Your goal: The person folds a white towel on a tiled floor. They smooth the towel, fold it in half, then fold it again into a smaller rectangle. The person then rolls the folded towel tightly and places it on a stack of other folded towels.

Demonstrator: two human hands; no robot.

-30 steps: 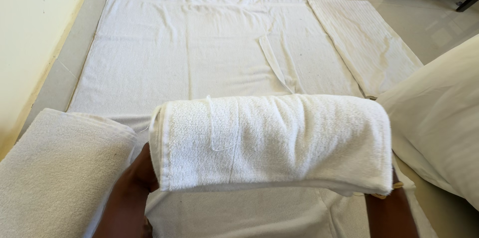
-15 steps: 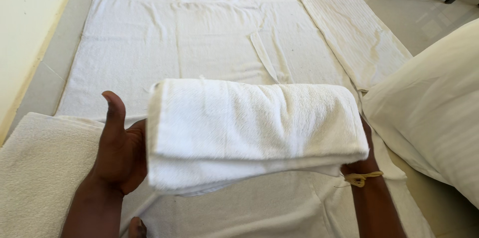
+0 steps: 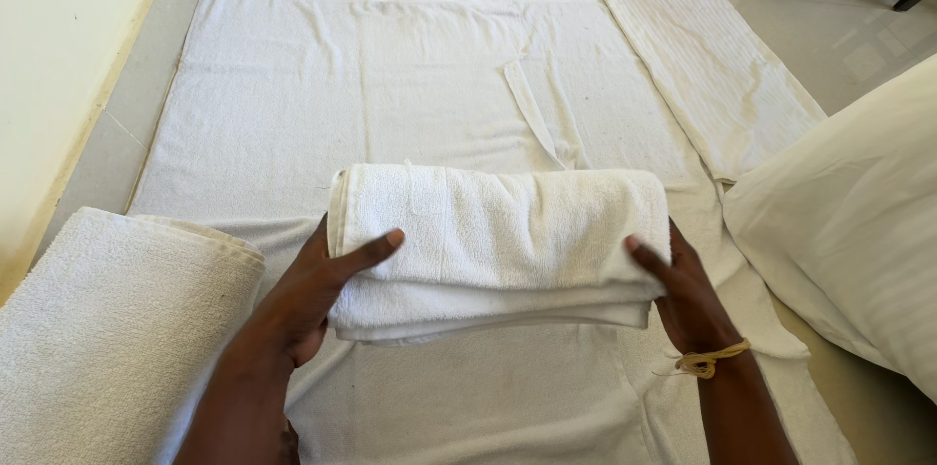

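Folded white towel (image 3: 498, 245) sits as a thick, layered bundle between both hands, over a large white sheet (image 3: 390, 84) spread flat on the tiled floor (image 3: 849, 36). The left hand (image 3: 317, 294) clasps the towel's left end, thumb laid across the top layer and the fingers tucked beneath, out of sight. The right hand (image 3: 683, 294) clasps the right end in the same way, thumb on top, with a yellow string bracelet (image 3: 708, 363) at the wrist. Both forearms reach forward from the bottom edge, roughly parallel, palms turned inward toward each other.

The folding looks finished and the step in hand seems to be carrying or placing the bundle; setting it down neatly would call for keeping both ends level so the layers do not slip apart.

A rolled cream towel (image 3: 107, 328) lies at the left, a pillow (image 3: 859, 231) at the right, and a ribbed bath mat (image 3: 712, 65) beyond, beside the sheet.
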